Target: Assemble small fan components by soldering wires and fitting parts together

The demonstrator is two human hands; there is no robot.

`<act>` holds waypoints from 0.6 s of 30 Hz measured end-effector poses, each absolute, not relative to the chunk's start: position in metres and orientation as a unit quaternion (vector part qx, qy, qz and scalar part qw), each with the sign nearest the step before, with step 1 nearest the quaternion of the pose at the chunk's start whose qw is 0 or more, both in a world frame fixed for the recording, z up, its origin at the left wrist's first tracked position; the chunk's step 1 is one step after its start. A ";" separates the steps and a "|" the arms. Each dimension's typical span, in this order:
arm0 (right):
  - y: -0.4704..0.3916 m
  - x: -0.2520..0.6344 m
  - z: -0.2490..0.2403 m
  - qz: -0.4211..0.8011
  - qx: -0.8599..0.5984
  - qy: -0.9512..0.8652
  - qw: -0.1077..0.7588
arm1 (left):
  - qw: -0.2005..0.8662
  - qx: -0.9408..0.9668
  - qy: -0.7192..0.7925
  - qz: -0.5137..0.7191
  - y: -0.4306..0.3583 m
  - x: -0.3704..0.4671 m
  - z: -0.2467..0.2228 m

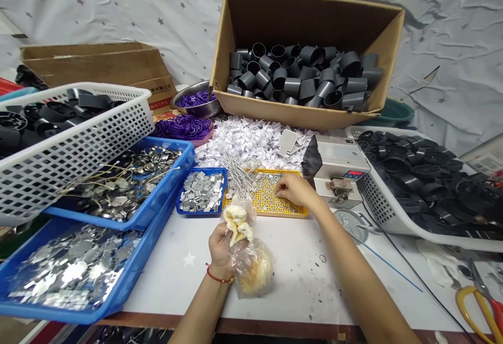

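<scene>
My left hand (219, 249), a red string bracelet at its wrist, is closed around a torn bread bun (238, 223) in a clear plastic bag (255, 270). The browned part of the bread hangs lower in the bag, over the white table. My right hand (291, 189) reaches over the yellow tray (271, 212) of small shiny metal parts. Its fingers are bent together among the parts, and whatever they pinch is hidden. White-and-silver wire leads (238, 173) lie heaped at the tray's left end, beside a small blue tray (201, 214) of flat metal pieces.
Behind stands a cardboard box (298, 113) of dark grey cups, with white plastic pieces (243, 137) piled before it. A small machine (340, 168) and a white basket (377, 202) are at right. Blue trays (153, 218) fill the left. Scissors (477, 302) lie front right.
</scene>
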State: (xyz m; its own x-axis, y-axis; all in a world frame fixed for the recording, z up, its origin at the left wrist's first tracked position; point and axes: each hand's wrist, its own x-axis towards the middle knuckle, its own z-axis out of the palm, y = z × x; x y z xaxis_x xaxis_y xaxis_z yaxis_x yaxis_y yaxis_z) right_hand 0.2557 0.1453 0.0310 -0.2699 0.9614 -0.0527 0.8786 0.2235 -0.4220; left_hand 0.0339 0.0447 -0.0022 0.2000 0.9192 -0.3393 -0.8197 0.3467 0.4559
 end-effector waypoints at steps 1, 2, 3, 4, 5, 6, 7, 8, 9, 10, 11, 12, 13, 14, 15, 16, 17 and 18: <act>0.146 0.254 0.029 0.189 -0.591 -0.777 0.107 | 0.769 0.089 0.283 0.567 0.045 0.034 -0.003; 0.146 0.252 0.028 0.187 -0.590 -0.779 0.104 | 0.768 0.090 0.281 0.569 0.045 0.033 -0.003; 0.146 0.250 0.026 0.185 -0.590 -0.779 0.101 | 0.767 0.090 0.279 0.571 0.045 0.033 -0.004; 0.146 0.248 0.025 0.182 -0.591 -0.779 0.099 | 0.768 0.090 0.277 0.571 0.045 0.033 -0.004; 0.146 0.247 0.025 0.180 -0.593 -0.779 0.098 | 0.768 0.089 0.274 0.571 0.045 0.033 -0.005; 0.146 0.247 0.024 0.178 -0.594 -0.779 0.096 | 0.770 0.090 0.272 0.571 0.045 0.032 -0.005; 0.145 0.246 0.024 0.177 -0.595 -0.778 0.095 | 0.771 0.091 0.271 0.570 0.045 0.032 -0.006; 0.145 0.246 0.024 0.176 -0.596 -0.778 0.094 | 0.771 0.091 0.270 0.569 0.045 0.032 -0.006; 0.145 0.246 0.024 0.175 -0.595 -0.779 0.094 | 0.771 0.091 0.270 0.570 0.046 0.032 -0.006; 0.145 0.246 0.024 0.174 -0.593 -0.780 0.094 | 0.770 0.090 0.273 0.570 0.046 0.032 -0.006; 0.145 0.246 0.025 0.173 -0.589 -0.784 0.095 | 0.768 0.090 0.276 0.571 0.046 0.032 -0.006; 0.145 0.246 0.025 0.172 -0.583 -0.788 0.097 | 0.766 0.091 0.281 0.571 0.046 0.032 -0.006; 0.145 0.245 0.025 0.171 -0.576 -0.794 0.098 | 0.764 0.091 0.284 0.573 0.046 0.032 -0.005; 0.145 0.245 0.025 0.170 -0.569 -0.799 0.098 | 0.762 0.092 0.286 0.574 0.046 0.032 -0.005; 0.145 0.245 0.025 0.168 -0.563 -0.803 0.097 | 0.761 0.091 0.287 0.575 0.046 0.033 -0.004; 0.146 0.245 0.025 0.166 -0.560 -0.806 0.095 | 0.761 0.090 0.287 0.574 0.046 0.033 -0.004; 0.146 0.244 0.025 0.163 -0.558 -0.809 0.092 | 0.763 0.089 0.285 0.573 0.046 0.034 -0.003; 0.146 0.244 0.025 0.159 -0.557 -0.810 0.089 | 0.766 0.087 0.282 0.571 0.046 0.034 -0.003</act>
